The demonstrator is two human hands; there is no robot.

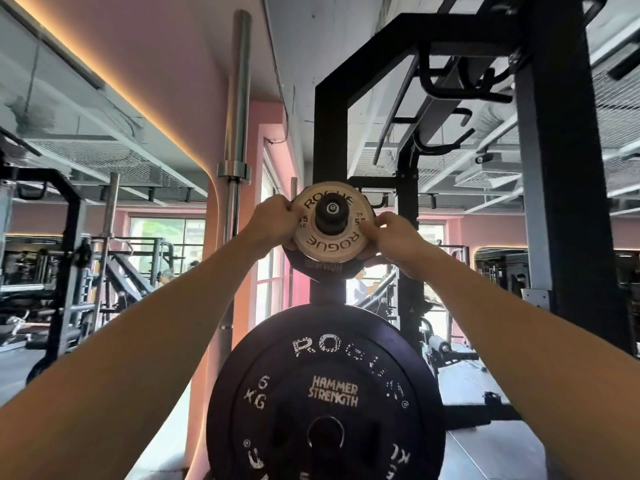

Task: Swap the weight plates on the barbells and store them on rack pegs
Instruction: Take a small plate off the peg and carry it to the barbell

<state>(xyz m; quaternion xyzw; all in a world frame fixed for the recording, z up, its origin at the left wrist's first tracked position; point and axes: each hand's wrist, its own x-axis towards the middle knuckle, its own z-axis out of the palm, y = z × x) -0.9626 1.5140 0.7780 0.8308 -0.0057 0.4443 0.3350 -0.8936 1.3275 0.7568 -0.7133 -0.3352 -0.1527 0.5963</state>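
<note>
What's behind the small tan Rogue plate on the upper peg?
A larger dark plate sits behind the tan plate on the same peg; only its lower rim shows. Left hand and right hand grip the edges.

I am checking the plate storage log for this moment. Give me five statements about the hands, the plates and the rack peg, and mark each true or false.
1. Both hands hold the small pale round ROGUE plate. True: left hand and right hand grip its opposite edges.
2. The pale plate sits around the black rack peg. True.
3. The large black round bumper plate hangs above the pale plate. False: it is below.
4. The pale plate is printed HAMMER STRENGTH. False: it reads ROGUE; those words are on the large black plate.
5. The upright steel barbell stands right of the peg. False: left.
</note>
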